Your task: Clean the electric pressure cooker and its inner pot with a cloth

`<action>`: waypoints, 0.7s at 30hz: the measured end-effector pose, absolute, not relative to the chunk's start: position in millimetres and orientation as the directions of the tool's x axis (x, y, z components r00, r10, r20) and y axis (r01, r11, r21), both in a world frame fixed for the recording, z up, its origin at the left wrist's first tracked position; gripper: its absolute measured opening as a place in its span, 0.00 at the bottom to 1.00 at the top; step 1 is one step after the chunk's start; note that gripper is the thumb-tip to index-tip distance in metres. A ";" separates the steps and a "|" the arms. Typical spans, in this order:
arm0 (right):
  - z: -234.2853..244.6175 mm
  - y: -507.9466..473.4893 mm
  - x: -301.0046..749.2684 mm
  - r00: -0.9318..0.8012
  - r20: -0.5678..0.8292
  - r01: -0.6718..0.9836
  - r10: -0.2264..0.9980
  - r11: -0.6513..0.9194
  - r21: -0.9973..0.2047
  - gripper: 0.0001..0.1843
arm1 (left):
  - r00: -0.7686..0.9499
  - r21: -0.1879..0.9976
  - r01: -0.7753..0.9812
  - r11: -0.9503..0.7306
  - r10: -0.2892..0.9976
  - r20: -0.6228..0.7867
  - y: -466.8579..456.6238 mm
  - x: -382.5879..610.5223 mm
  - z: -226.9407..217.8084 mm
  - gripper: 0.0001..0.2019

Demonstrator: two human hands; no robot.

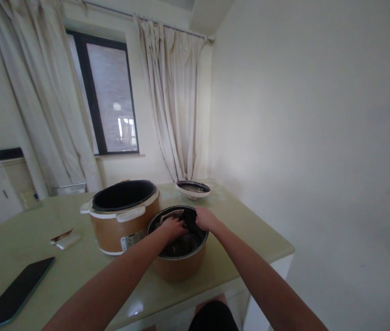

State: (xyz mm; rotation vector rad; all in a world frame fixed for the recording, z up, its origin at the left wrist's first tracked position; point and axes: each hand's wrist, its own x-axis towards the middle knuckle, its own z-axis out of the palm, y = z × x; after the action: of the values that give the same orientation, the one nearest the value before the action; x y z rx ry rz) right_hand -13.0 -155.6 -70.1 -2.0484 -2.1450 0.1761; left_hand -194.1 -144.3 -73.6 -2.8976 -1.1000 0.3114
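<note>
Pot set on worktop beside cooker; rim gripped by right hand; cloth touched inside by left hand, its closure cannot be told; pot judged stiff, fairly light, slippery if wet; best held by rim.

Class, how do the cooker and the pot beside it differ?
The cooker is larger than the pot. The cooker has white handles; the pot shows none. The left hand is inside the pot, the right hand at its rim; neither holds the cooker. Both are open, brown outside, dark inside.
</note>
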 end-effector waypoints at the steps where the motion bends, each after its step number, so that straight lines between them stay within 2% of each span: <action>1: -70.0 -156.3 -14.0 -0.033 0.039 0.979 0.999 0.040 -0.202 0.18 | 0.711 -0.118 0.668 -0.735 0.677 -0.192 -144.8 -194.6 -73.2 0.21; 8: -72.9 -156.4 -19.4 0.021 0.047 0.974 0.999 -0.009 -0.227 0.20 | 0.539 -0.187 0.767 -0.613 0.775 -0.330 -157.0 -205.9 -57.3 0.16; 10: -74.7 -155.7 -20.2 0.032 0.055 0.972 0.998 -0.018 -0.234 0.20 | 0.493 -0.163 0.792 -0.588 0.774 -0.396 -157.2 -210.5 -48.0 0.17; 12: -76.4 -154.7 -21.0 0.039 0.060 0.971 0.997 -0.023 -0.240 0.20 | 0.453 -0.113 0.819 -0.562 0.755 -0.474 -155.6 -214.0 -37.9 0.22; 14: -77.7 -153.3 -21.6 0.044 0.062 0.969 0.997 -0.028 -0.244 0.20 | 0.437 -0.019 0.852 -0.523 0.730 -0.526 -154.4 -215.3 -28.8 0.28; 16: -78.5 -151.7 -21.7 0.045 0.064 0.969 0.997 -0.028 -0.246 0.20 | 0.485 0.161 0.863 -0.478 0.700 -0.524 -155.8 -213.6 -22.7 0.28; 19: -78.3 -149.3 -20.5 0.036 0.064 0.968 0.997 -0.019 -0.249 0.20 | 0.615 0.499 0.773 -0.392 0.657 -0.436 -162.8 -206.9 -22.0 0.25; 21: -77.7 -148.5 -19.0 0.022 0.061 0.968 0.998 -0.006 -0.250 0.19 | 0.661 0.601 0.711 -0.365 0.639 -0.394 -167.4 -203.3 -26.4 0.27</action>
State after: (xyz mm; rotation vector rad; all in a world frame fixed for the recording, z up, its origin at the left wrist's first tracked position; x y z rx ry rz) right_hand -19.0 -148.5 -77.7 -2.0740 -2.0444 0.1958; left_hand -203.3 -167.4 -26.4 -3.5224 -1.7468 0.2001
